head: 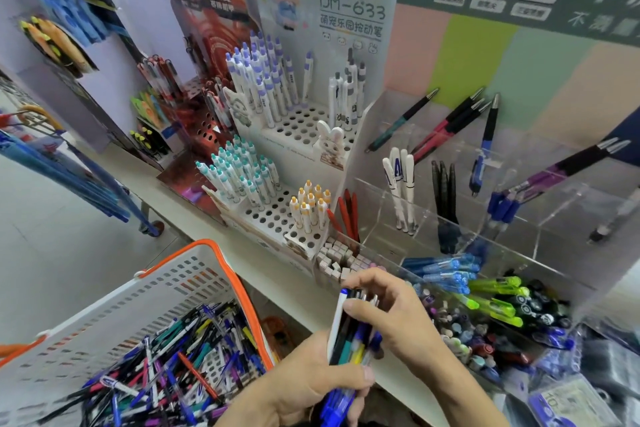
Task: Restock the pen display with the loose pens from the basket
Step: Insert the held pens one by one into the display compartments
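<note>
Progress: early, basket (pixel 194 274) heaped with loose pens | left hand (pixel 311 381) clasped around pen bunch (pixel 349 333) | right hand (pixel 391 308) fingering bunch's top | acrylic display (pixel 381 135) sparsely filled.

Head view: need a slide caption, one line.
Both hands sort a bundle of pens between basket and display.

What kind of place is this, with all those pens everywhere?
Most likely a stationery shop's pen aisle. A branded cardboard display holds rows of pens standing in holes, clear acrylic bins sort others by type, and a shopping basket of loose pens sits beside the shelf while both hands sort a bundle of pens.
</note>
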`<move>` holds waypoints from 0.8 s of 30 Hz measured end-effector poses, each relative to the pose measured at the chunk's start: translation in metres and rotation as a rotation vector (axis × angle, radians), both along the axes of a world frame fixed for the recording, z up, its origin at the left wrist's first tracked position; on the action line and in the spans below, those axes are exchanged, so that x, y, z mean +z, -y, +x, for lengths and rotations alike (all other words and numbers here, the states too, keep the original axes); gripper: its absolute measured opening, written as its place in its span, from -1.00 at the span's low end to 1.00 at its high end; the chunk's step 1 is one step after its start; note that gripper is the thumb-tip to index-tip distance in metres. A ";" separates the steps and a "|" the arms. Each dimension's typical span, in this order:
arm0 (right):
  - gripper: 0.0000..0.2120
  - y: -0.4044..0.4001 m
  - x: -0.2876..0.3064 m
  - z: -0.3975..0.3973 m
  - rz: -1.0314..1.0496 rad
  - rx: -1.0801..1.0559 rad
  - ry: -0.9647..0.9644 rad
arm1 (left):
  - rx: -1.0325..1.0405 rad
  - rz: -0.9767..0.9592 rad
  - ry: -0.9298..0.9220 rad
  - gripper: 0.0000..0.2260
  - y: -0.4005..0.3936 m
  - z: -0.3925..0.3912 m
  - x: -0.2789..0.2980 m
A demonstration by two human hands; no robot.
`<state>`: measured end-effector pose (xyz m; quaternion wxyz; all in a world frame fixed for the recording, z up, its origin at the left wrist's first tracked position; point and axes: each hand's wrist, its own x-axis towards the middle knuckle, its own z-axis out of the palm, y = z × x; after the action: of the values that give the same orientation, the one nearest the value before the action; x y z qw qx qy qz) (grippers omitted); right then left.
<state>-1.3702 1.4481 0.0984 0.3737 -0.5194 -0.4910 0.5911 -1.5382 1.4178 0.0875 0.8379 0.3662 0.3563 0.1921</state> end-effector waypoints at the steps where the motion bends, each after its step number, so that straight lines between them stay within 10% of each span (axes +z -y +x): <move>1: -0.83 -0.001 0.001 0.002 0.016 0.029 0.027 | -0.019 -0.002 -0.001 -0.50 -0.001 -0.001 0.000; 8: -0.91 -0.009 0.009 0.011 0.117 0.221 0.038 | -0.066 -0.035 -0.015 -0.69 0.000 -0.007 0.002; 14: -0.83 -0.016 0.013 0.004 0.014 -0.190 -0.312 | -0.080 0.020 -0.058 -0.72 0.003 -0.015 0.004; 19: -0.81 -0.012 0.035 0.013 0.153 -0.448 -0.472 | 0.163 -0.023 -0.071 -0.66 0.008 -0.017 -0.003; 24: -0.88 0.010 0.026 0.009 0.393 -0.274 -0.301 | 0.511 -0.089 0.018 -0.49 0.009 -0.014 -0.011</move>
<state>-1.3616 1.4377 0.1240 0.6125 -0.4049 -0.4604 0.4988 -1.5526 1.4083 0.0767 0.7806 0.2255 0.4377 0.3851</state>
